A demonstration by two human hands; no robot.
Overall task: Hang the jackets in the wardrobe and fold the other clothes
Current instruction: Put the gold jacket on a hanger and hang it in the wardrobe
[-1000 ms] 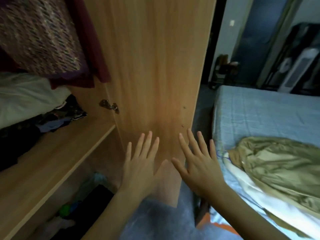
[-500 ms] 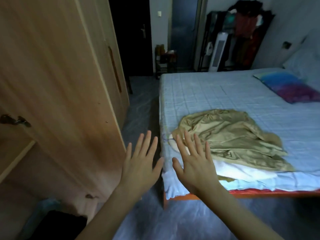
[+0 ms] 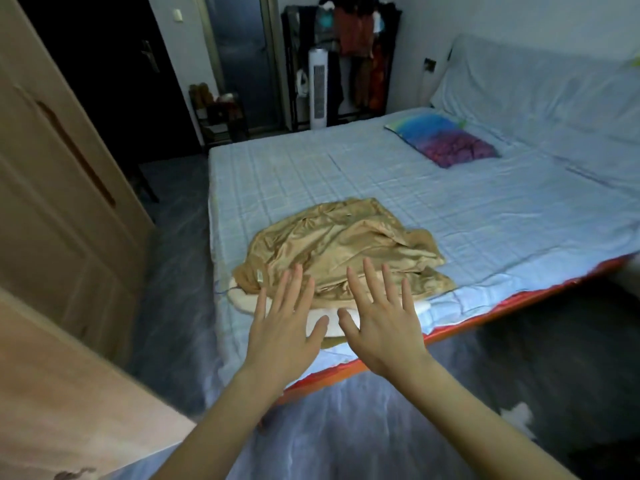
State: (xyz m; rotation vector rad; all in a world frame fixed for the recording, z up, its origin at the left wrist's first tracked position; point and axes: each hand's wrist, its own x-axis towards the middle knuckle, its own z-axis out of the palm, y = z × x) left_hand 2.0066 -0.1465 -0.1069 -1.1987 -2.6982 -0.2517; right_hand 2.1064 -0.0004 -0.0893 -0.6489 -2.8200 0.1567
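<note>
Both hands are held out in front of the body with the palms down and the fingers spread straight; nothing is gripped by the left hand point(image 3: 282, 332) or by the right hand point(image 3: 382, 327). They hang above the near edge of the bed with the pale blue checked sheet point(image 3: 398, 188), and whether the fingertips already touch the cloth cannot be told.

The task's thing — a crumpled, shiny golden-tan satin garment point(image 3: 341, 247) — lies in a loose heap on the near left part of the bed, just beyond the fingertips. Under it a white folded piece of cloth point(image 3: 332, 318) is seen, which sticks out toward the bed's edge. The light wooden wardrobe point(image 3: 59, 188) stands well apart on the left, across a strip of grey floor. A blue and purple pillow point(image 3: 443, 142) lies far up the bed.

The step in hand is judged to be the taking up of the golden garment. To do it well, the heap should first be spread flat, so that it can be recognised as a jacket or as another kind of clothing — this cannot be decided while it is crumpled. The satin is probably slippery, so it should be pinched firmly at the shoulders or the collar, not scooped from the middle. The white cloth below should be left in its place when the upper piece is lifted.
</note>
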